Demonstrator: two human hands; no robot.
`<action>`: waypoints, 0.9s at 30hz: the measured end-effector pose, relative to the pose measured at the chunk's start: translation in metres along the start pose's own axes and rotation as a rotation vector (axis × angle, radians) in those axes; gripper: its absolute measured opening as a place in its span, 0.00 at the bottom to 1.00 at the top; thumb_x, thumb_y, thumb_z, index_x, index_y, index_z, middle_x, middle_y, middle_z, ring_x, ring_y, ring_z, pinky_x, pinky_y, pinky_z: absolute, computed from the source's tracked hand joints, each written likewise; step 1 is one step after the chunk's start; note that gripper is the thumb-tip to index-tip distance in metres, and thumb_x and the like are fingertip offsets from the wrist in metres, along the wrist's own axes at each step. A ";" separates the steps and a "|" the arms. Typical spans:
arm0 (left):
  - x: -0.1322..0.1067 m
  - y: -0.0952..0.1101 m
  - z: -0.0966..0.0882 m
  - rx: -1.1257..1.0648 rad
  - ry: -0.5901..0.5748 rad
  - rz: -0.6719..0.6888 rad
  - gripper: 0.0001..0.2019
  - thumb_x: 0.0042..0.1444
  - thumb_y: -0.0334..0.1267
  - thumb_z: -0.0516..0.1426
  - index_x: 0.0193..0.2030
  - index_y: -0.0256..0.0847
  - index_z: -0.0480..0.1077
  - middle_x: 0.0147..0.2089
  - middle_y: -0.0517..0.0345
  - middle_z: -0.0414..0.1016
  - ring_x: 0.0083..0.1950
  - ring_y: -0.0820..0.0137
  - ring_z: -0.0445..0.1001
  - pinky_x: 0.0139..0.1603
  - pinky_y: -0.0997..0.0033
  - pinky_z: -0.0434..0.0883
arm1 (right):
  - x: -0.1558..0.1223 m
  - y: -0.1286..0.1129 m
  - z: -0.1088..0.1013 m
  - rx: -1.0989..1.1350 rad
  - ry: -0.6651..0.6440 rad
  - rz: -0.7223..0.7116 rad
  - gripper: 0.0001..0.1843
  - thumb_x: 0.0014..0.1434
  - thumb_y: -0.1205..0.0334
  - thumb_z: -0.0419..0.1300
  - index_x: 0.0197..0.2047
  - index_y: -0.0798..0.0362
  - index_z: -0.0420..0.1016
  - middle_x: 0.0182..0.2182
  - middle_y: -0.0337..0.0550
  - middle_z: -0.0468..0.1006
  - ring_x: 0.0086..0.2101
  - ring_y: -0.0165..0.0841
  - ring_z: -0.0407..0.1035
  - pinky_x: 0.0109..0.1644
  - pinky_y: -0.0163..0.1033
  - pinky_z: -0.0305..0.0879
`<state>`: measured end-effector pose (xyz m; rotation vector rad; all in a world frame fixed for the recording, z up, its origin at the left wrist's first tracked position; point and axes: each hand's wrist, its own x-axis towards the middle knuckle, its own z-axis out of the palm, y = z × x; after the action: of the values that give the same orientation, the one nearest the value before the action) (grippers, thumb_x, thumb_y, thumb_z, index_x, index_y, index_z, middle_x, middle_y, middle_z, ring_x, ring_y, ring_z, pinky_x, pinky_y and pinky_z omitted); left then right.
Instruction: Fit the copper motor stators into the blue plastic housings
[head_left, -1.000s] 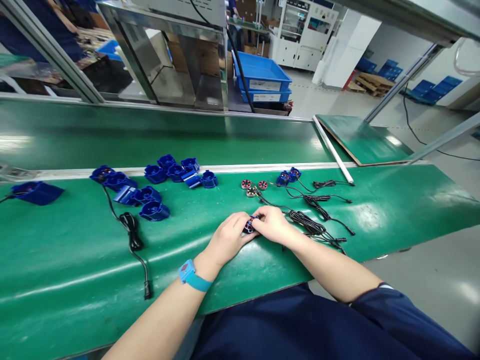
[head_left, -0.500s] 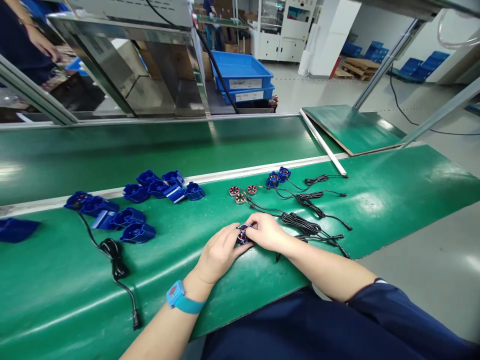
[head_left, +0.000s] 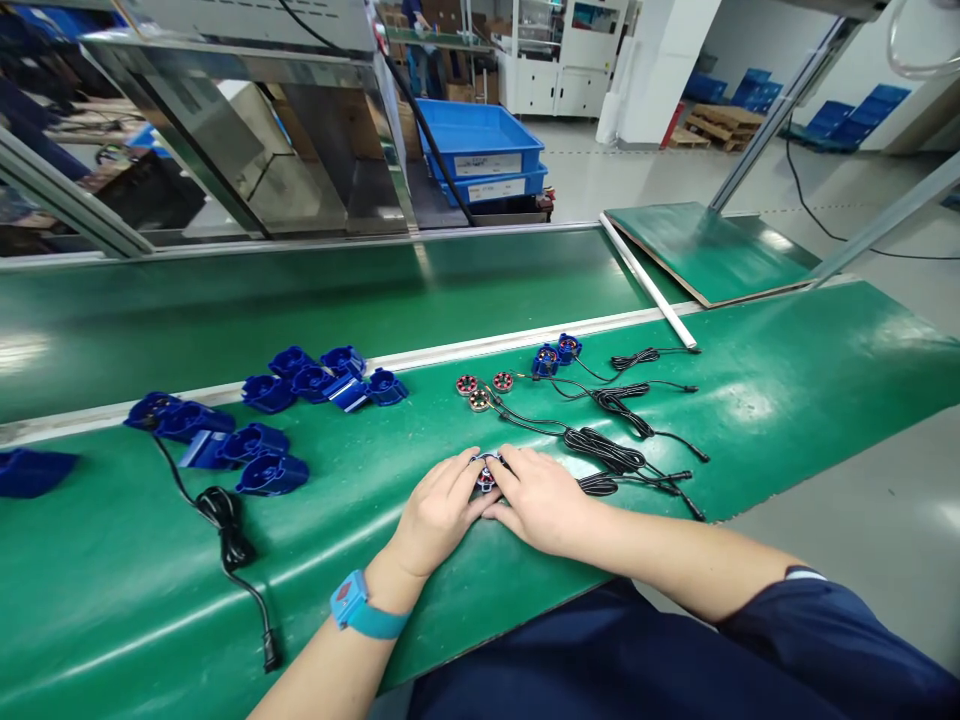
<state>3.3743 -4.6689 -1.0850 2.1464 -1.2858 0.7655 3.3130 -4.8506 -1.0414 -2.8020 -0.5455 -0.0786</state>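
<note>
Between my two hands, low over the green mat (head_left: pixel 330 550), is a blue plastic housing (head_left: pixel 487 477) with a round coil part inside it. My left hand (head_left: pixel 439 505) grips its left side, and a turquoise wrist strap (head_left: pixel 367 608) is on that arm. From the right, my right hand (head_left: pixel 544 498) closes round the housing, its fingers over the top; the fingers hide most of it. Just beyond lie three loose round coils, one a copper-coloured coil (head_left: pixel 479 400). Bundled black cables (head_left: pixel 604 450) lie to the right of my right hand.
Several blue housings (head_left: pixel 274 472) stand at left, one with a black cable (head_left: pixel 229 525) trailing towards me. Two housings with coils (head_left: pixel 547 360) sit farther back. A white rail (head_left: pixel 649 280) crosses the far strip. Stacked blue bins (head_left: pixel 487 140) are behind the bench.
My right hand has turned and come lower round the housing, its fingers now flatter across the top. My left hand keeps its hold. The person's arm at far left has mostly left view.
</note>
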 end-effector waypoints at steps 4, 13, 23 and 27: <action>-0.003 -0.002 0.001 -0.010 -0.019 -0.016 0.20 0.61 0.38 0.61 0.57 0.34 0.67 0.51 0.37 0.78 0.51 0.56 0.79 0.53 0.55 0.79 | 0.007 -0.006 -0.001 -0.061 -0.066 0.022 0.35 0.58 0.48 0.67 0.60 0.62 0.66 0.50 0.62 0.71 0.47 0.49 0.69 0.50 0.55 0.70; 0.003 -0.009 0.004 -0.090 -0.029 -0.055 0.15 0.61 0.40 0.61 0.51 0.35 0.70 0.47 0.41 0.77 0.47 0.59 0.78 0.50 0.56 0.78 | 0.012 0.000 -0.007 0.172 -0.120 0.010 0.29 0.61 0.59 0.65 0.60 0.65 0.65 0.53 0.60 0.69 0.46 0.43 0.72 0.48 0.46 0.73; 0.018 0.032 -0.003 -0.211 -0.126 0.005 0.20 0.61 0.48 0.60 0.53 0.36 0.66 0.42 0.45 0.76 0.42 0.60 0.77 0.43 0.60 0.78 | -0.019 0.023 -0.036 0.465 -0.106 0.086 0.27 0.48 0.58 0.75 0.48 0.57 0.76 0.43 0.50 0.78 0.44 0.43 0.73 0.49 0.45 0.70; 0.027 0.070 0.002 -0.330 -0.170 0.033 0.17 0.62 0.44 0.60 0.53 0.37 0.67 0.39 0.49 0.76 0.38 0.62 0.77 0.39 0.62 0.77 | -0.048 0.040 -0.062 0.466 -0.149 0.038 0.16 0.51 0.60 0.72 0.44 0.53 0.80 0.38 0.45 0.79 0.40 0.38 0.74 0.45 0.39 0.68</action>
<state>3.3228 -4.7153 -1.0571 1.9565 -1.4256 0.3569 3.2840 -4.9211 -0.9976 -2.3705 -0.4715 0.2372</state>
